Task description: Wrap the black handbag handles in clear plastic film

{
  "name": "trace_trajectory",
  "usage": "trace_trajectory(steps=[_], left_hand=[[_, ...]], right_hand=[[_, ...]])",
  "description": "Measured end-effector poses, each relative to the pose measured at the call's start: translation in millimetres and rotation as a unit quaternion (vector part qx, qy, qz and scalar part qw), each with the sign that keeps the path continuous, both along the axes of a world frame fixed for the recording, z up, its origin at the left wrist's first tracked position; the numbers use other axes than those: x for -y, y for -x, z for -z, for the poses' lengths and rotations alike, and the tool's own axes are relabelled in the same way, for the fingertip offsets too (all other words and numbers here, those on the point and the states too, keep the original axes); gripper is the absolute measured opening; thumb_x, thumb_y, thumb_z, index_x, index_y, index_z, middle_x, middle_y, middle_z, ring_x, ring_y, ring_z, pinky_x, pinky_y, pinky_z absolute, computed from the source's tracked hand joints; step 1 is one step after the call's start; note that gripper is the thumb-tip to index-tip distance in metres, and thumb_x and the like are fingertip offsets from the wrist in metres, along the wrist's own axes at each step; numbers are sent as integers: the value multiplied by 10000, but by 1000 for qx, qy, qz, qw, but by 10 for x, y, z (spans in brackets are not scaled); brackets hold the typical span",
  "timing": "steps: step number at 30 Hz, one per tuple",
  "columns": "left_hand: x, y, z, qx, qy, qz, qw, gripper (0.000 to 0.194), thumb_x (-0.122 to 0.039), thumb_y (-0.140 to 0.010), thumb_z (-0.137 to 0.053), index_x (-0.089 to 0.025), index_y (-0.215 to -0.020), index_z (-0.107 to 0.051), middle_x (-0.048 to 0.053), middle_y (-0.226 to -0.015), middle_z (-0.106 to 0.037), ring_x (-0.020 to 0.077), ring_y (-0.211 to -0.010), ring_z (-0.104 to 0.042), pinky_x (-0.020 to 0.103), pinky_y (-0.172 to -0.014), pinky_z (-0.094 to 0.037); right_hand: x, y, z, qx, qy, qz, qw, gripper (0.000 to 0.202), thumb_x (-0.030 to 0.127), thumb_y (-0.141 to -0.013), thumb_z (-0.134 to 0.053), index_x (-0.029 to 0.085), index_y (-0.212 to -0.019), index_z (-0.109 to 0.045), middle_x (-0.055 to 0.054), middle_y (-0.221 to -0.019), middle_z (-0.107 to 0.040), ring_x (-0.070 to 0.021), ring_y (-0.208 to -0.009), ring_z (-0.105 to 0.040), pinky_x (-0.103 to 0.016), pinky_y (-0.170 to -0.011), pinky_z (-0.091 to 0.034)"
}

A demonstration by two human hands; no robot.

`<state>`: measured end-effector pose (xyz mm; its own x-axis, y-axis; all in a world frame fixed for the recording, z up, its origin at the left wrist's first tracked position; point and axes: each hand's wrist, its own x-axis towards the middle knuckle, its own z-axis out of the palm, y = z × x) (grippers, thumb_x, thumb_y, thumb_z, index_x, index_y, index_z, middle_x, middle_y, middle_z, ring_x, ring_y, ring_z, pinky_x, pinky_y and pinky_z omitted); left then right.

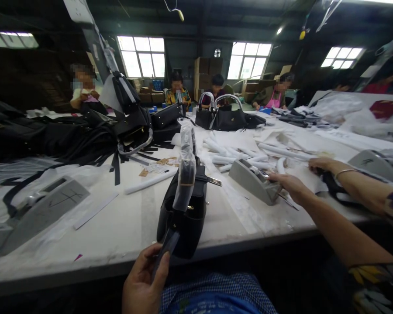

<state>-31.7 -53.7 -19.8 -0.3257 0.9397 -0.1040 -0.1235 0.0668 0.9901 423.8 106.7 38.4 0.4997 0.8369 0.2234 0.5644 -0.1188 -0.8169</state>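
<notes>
A black handbag [183, 226] stands on the table edge in front of me, end-on. Its upright handle [186, 170] is wrapped in white plastic film, and a metal-tipped tab sticks out to the right. My left hand [149, 274] pinches a dark, shiny strap [170, 242] at the bag's near side, between thumb and fingers. My right hand [291, 187], at the end of a bare forearm below a black floral sleeve, is at the front of a grey tape dispenser [253, 181]. Its fingers are closed on the tape there; the strip itself is hardly visible.
To the right, a co-worker's hand [322, 165] with a bracelet rests by a black item. Another grey dispenser [49, 209] stands at left. Black handbags [229, 117] and a dark pile of bags [68, 135] lie farther back, with white wrapped rolls [229, 152] between. Several people sit opposite.
</notes>
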Motion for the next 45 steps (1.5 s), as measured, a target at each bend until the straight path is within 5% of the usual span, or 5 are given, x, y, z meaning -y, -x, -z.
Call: trace_trajectory(steps=[8, 17, 32, 40, 45], left_hand=[[23, -91, -39, 11, 4, -55, 998, 480, -535, -627, -859, -222, -947, -685, 4, -937, -744, 199, -940, -699, 212, -861, -546], [19, -101, -34, 25, 11, -55, 998, 517, -544, -598, -872, -206, -942, -686, 12, -924, -746, 193, -925, -698, 202, -841, -541], [88, -98, -144, -29, -48, 22, 998, 294, -395, -775, -776, -184, -952, -672, 55, -939, -719, 201, -912, -675, 267, -814, -534], [149, -67, -196, 59, -32, 71, 995, 263, -351, -828, -752, -170, -998, -665, 53, -967, -699, 165, -930, -645, 245, -860, -502], [183, 7, -299, 204, 80, 153, 964, 336, -403, -821, -758, -152, -1016, -649, -29, -740, -590, -6, -432, -301, 116, -398, -236]], right_hand=[[424, -164, -189, -189, -4, -29, 981, 275, 347, -831, -698, 91, -865, -793, -277, -1262, -639, -286, -1160, -634, -321, -836, -512], [707, -161, 391, -251, 46, 66, 965, 354, 371, -495, -923, 141, -697, -744, -97, -712, -732, -136, -531, -602, -278, -538, -573], [1482, 2832, -72, -344, 138, -400, 838, 358, 501, -802, -731, 144, -778, -727, -30, -644, -675, -90, -514, -563, -201, -521, -447], [1342, 3075, -35, -158, 154, -341, 914, 407, 531, -818, -687, 149, -688, -745, -13, -490, -612, -105, -442, -531, -217, -454, -384], [1302, 2973, 48, -212, 157, -415, 871, 327, 457, -872, -649, 163, -799, -772, -21, -644, -704, -123, -596, -628, -225, -619, -476]])
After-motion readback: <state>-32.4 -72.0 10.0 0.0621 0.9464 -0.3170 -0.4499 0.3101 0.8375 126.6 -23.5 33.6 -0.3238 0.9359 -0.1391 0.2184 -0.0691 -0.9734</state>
